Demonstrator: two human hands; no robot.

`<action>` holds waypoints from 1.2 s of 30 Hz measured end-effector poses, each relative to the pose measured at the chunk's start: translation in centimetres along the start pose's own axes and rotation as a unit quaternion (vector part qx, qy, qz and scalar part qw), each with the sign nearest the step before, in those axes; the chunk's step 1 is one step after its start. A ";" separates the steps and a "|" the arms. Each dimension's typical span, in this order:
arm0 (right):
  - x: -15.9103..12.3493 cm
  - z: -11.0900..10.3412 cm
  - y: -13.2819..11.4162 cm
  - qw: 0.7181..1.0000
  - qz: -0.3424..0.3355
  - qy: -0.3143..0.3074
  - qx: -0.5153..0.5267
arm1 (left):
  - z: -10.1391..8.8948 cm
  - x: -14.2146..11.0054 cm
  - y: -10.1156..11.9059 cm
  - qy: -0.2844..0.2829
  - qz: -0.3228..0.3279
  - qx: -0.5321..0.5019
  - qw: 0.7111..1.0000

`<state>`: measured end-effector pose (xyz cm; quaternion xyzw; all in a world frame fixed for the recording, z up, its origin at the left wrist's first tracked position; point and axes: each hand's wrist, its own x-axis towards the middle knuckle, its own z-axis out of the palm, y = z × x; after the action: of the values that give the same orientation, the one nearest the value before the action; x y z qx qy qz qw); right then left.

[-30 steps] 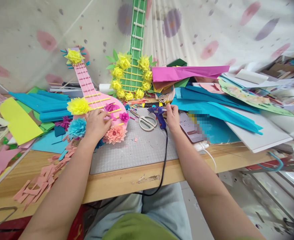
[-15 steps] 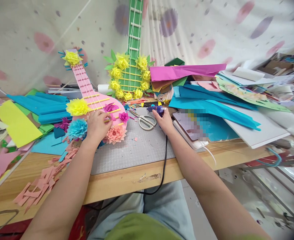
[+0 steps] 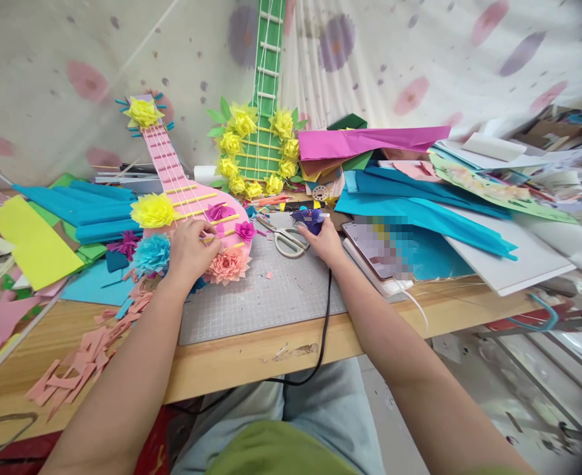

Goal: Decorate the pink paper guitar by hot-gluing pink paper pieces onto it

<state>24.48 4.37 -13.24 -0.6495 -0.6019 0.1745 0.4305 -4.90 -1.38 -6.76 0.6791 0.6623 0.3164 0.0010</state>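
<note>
A pink paper guitar [image 3: 172,173] with yellow sticks and white strings leans on the table, trimmed with paper flowers. My left hand [image 3: 192,249] lies over its lower body, fingers curled together. What those fingertips hold, if anything, is too small to make out. Around that hand are a blue flower [image 3: 151,255], a yellow flower [image 3: 153,211], a coral flower [image 3: 228,265] and a magenta flower [image 3: 245,231]. My right hand [image 3: 326,241] is closed around a blue glue gun [image 3: 309,219], whose black cord hangs over the table edge. Scissors [image 3: 291,243] lie just left of it.
A green paper guitar [image 3: 264,92] with yellow flowers stands behind. Beneath my hands lies a grey cutting mat [image 3: 266,310]. A phone [image 3: 374,251] rests at right beside blue paper [image 3: 420,211]. Coral paper strips [image 3: 80,363] lie at left.
The glue gun has turned and shows more of its body in my right hand. My left fingers have shifted slightly and curled tighter over the pink guitar.
</note>
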 end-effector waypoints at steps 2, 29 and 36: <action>0.0 0.0 -0.1 1.000 0.001 -0.002 -0.002 | -0.4 -0.1 0.1 0.003 -0.010 -0.010 1.000; -0.7 -1.1 -2.4 0.988 0.042 0.056 0.138 | -0.5 -0.4 0.1 -0.050 -0.060 -0.128 0.989; -4.1 -0.9 -6.6 0.926 -0.008 -0.248 0.284 | -0.9 -0.7 0.8 -0.090 -0.082 -0.150 0.981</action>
<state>20.10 -0.35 -8.90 -0.4311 -0.6202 0.4902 0.4350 -4.49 -2.48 -6.03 0.6403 0.6580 0.3488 0.1884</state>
